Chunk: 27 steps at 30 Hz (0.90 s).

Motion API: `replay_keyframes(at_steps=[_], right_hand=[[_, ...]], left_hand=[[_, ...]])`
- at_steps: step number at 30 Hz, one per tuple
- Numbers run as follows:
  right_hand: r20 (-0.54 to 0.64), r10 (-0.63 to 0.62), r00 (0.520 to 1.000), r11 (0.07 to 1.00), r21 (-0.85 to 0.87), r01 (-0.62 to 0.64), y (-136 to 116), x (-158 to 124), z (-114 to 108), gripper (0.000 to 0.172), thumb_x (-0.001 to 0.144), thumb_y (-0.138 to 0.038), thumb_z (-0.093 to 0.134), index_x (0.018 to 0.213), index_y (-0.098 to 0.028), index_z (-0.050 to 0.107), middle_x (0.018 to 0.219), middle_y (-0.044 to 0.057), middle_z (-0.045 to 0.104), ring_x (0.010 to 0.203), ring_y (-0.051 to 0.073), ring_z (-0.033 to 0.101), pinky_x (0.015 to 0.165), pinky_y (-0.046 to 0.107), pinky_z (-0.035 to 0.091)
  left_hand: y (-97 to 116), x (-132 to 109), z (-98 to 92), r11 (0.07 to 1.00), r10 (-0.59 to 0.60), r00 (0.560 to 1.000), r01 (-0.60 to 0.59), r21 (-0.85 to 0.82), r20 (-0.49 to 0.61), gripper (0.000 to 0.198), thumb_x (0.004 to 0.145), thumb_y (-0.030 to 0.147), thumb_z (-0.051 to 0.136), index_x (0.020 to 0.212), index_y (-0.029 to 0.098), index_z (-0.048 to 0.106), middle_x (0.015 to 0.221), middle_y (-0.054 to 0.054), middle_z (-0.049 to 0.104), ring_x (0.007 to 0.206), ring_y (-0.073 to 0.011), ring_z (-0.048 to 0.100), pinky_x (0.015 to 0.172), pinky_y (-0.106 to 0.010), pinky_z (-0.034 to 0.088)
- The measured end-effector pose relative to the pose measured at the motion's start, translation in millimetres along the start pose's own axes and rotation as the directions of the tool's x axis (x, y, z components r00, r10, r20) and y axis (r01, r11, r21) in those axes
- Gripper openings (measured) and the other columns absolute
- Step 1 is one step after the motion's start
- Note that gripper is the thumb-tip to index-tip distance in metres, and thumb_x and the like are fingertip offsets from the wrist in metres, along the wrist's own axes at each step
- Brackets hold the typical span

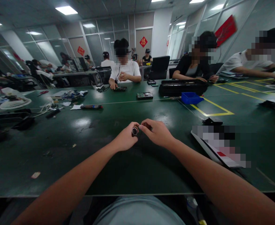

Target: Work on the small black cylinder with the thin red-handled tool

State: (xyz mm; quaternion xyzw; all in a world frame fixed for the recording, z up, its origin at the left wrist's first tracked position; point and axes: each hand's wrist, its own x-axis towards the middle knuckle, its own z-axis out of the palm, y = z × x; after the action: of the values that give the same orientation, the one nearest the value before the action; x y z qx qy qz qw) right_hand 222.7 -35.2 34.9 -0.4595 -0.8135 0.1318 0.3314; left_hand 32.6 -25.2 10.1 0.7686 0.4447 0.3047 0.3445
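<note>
My left hand (127,137) is closed around a small dark cylinder (134,131) with a pale ring at its end, which faces me. Most of its body is hidden in the palm, so I cannot tell its exact kind. Just to the right, my right hand (156,132) has its thumb and fingertips pinched together close to the left fingertips. Whatever lies between those fingertips, if anything, is too small to make out. Both hands are held over the middle of the green table (128,175).
A blue bin (191,98) stands beside a long black casing (183,88). A circuit board (144,95) and a marker-like stick (91,107) lie ahead. White papers (218,150) are at right; a white basket (15,103) and cables at left. Co-workers sit opposite.
</note>
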Motion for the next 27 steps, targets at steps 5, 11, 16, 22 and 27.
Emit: replay_keyframes(at_steps=[5, 11, 16, 22, 27], right_hand=[[-0.012, -0.008, 1.0, 1.0, -0.005, 0.008, -1, 0, 2, 0.025, 0.096, -0.038, 0.052, 0.09, -0.021, 0.068, 0.075, 0.002, 0.068, 0.066, 0.015, 0.058, 0.063, 0.028, 0.038], [-0.059, 0.007, 0.998, 1.0, 0.03, -0.005, -1, -1, 3, 0.024, 0.095, -0.039, 0.053, 0.086, -0.02, 0.067, 0.072, 0.001, 0.068, 0.063, 0.014, 0.059, 0.061, 0.028, 0.039], [-0.181, 0.068, 0.981, 0.975, 0.221, -0.026, 3, -2, 4, 0.023, 0.096, -0.037, 0.049, 0.098, -0.02, 0.066, 0.08, 0.003, 0.071, 0.072, 0.017, 0.066, 0.067, 0.03, 0.046], [-0.231, 0.145, 0.962, 0.9, 0.435, -0.031, 5, -3, 9, 0.024, 0.096, -0.036, 0.049, 0.106, -0.019, 0.063, 0.087, 0.006, 0.074, 0.08, 0.019, 0.069, 0.072, 0.033, 0.052], [-0.293, 0.159, 0.943, 0.922, 0.387, -0.035, 6, -2, 9, 0.023, 0.097, -0.037, 0.047, 0.099, -0.019, 0.062, 0.082, 0.004, 0.071, 0.075, 0.018, 0.067, 0.07, 0.032, 0.051]], left_hand=[[-22, 3, 7.3, 0.972, 0.144, 0.987, -0.154, 0.177, 0.069, 0.033, 0.085, 0.01, 0.049, 0.116, 0.017, 0.059, 0.112, -0.012, 0.062, 0.104, -0.024, 0.057, 0.095, -0.041, 0.046], [-31, 8, -0.3, 0.944, 0.206, 0.975, -0.221, 0.243, 0.086, 0.033, 0.084, 0.008, 0.056, 0.113, 0.02, 0.065, 0.115, -0.008, 0.066, 0.108, -0.0245, 0.058, 0.104, -0.044, 0.042], [-30, 6, -6.3, 0.972, 0.174, 0.979, -0.154, 0.177, -0.106, 0.037, 0.085, 0.012, 0.062, 0.121, 0.021, 0.063, 0.122, -0.007, 0.064, 0.116, -0.0234, 0.058, 0.106, -0.043, 0.042], [-32, 4, -8.9, 0.974, 0.199, 0.962, -0.173, 0.145, -0.185, 0.037, 0.084, 0.014, 0.067, 0.12, 0.021, 0.065, 0.122, -0.006, 0.065, 0.117, -0.0208, 0.057, 0.109, -0.039, 0.04], [-32, 4, -8.5, 0.974, 0.199, 0.964, -0.174, 0.149, -0.177, 0.038, 0.084, 0.013, 0.067, 0.121, 0.021, 0.064, 0.123, -0.005, 0.065, 0.118, -0.0209, 0.058, 0.109, -0.04, 0.04]])
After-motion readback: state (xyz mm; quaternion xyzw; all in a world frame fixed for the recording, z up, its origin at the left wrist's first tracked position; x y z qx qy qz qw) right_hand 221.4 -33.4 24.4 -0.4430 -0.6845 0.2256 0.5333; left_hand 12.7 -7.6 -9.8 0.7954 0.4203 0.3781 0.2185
